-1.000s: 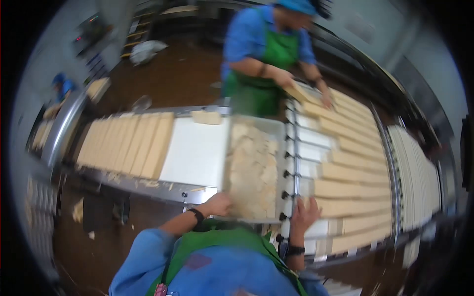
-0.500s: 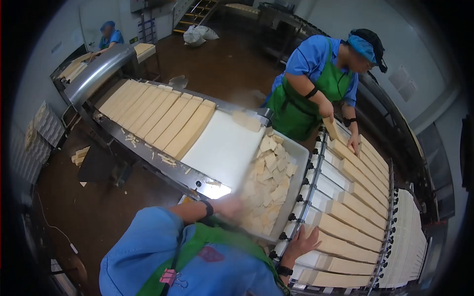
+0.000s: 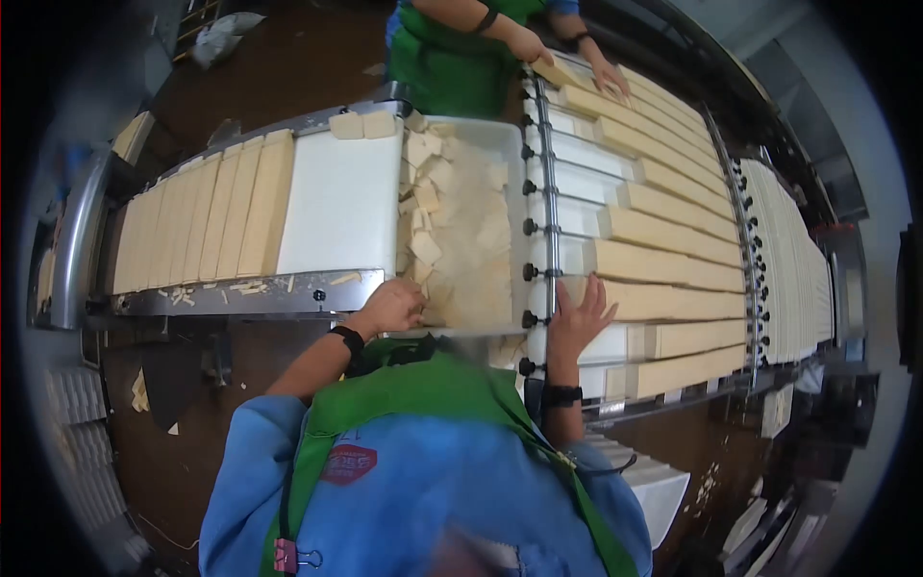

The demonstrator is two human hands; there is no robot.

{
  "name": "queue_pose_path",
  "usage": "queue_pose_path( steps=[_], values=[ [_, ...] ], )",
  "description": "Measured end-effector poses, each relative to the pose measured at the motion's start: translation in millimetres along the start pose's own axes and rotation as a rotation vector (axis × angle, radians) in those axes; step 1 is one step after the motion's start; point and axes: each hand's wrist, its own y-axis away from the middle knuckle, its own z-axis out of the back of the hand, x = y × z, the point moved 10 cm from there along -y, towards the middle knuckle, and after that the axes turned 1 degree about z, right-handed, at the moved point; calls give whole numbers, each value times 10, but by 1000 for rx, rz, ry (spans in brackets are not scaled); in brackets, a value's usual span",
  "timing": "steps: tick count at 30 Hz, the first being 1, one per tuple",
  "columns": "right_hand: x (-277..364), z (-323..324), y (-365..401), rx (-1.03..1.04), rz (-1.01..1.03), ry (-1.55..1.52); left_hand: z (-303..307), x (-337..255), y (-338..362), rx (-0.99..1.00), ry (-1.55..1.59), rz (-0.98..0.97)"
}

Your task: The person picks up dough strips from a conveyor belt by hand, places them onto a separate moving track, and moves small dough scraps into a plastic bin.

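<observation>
My left hand (image 3: 394, 306) is at the near left corner of a white bin (image 3: 519, 192), beside the end of the belt. Its fingers are curled, and anything inside them is hidden. Broken pale sheet pieces (image 3: 426, 197) fill the bin, partly blurred. My right hand (image 3: 582, 313) has its fingers spread over the near part of the lane rack, at the left end of a long pale stack (image 3: 663, 301). Similar stacks lie side by side in lanes behind a metal rail with black knobs (image 3: 551, 192).
On the left, a white conveyor belt (image 3: 341, 207) carries upright rows of pale sheets (image 3: 212, 216); two loose pieces (image 3: 362, 125) lie at its far edge. Crumbs dot the near metal edge. Across the rack, a co-worker's hands (image 3: 609, 77) touch the far stacks.
The view has turned, so belt and lanes now run nearly level. My left hand is now at the bin's corner by the belt end. My right hand remains spread by the stacks.
</observation>
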Motion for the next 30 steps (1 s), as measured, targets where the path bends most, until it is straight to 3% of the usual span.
queue_pose_path(
  steps=[10,22,25,27,30],
  values=[
    [78,75,-90,30,56,64,14,-14,1,0,-16,10],
    [28,-123,-132,226,118,104,47,-13,14,-4,-19,28],
    [-86,-289,-90,306,40,25,217,1,66,-79,113,34],
    [-175,-379,-73,349,-26,-85,675,11,243,-348,276,83],
    [-139,-458,-64,426,58,64,984,159,535,-517,268,163]
  ],
)
